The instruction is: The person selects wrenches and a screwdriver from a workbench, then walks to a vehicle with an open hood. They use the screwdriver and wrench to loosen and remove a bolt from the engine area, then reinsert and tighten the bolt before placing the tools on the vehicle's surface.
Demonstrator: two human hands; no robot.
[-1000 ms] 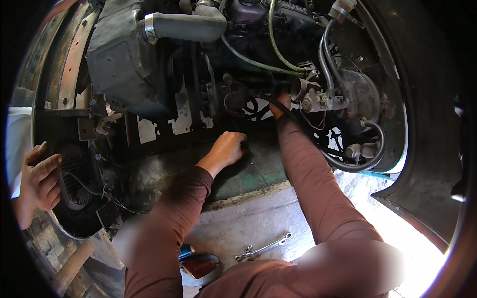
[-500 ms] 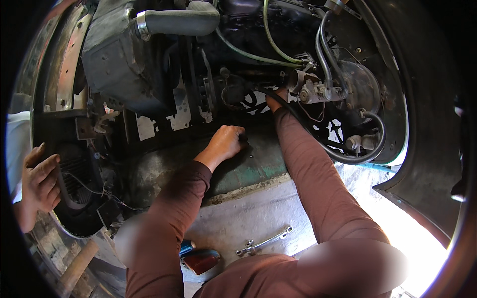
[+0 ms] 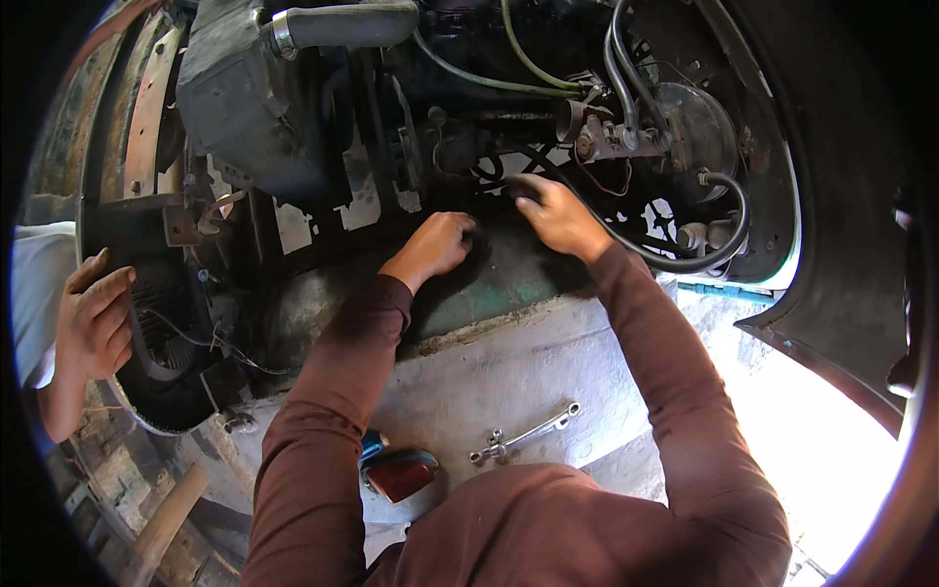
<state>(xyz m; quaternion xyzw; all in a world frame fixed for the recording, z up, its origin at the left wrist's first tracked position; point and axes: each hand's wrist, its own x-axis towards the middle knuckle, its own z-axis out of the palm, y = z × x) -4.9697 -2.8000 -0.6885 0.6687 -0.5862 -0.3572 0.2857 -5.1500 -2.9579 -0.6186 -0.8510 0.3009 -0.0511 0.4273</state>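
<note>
My left hand point(image 3: 430, 250) is closed in a loose fist at the inner edge of the worn green body panel point(image 3: 489, 289). A dark patch lies at its fingertips, and whether it is a held thing or shadow is unclear. To the right, my right hand point(image 3: 562, 220) hovers over the same edge, fingers curled around something dark that I cannot make out; its fingertips are slightly blurred. Just beyond it, the black hose point(image 3: 719, 256) loops through the engine bay, and a metal cylinder with fittings point(image 3: 611, 144) sits further back.
Another person's hand point(image 3: 96, 318) rests by the front grille at left. A ring-ended metal tool point(image 3: 533, 430) and a red lamp point(image 3: 403, 475) lie on the pale surface below. A ribbed-clamp grey hose point(image 3: 352, 25) and thin pale tubes point(image 3: 489, 83) cross the engine bay.
My right hand has come up out of the gap beside the black hose, back toward me and over the panel edge. My left hand stays closed at nearly the same place.
</note>
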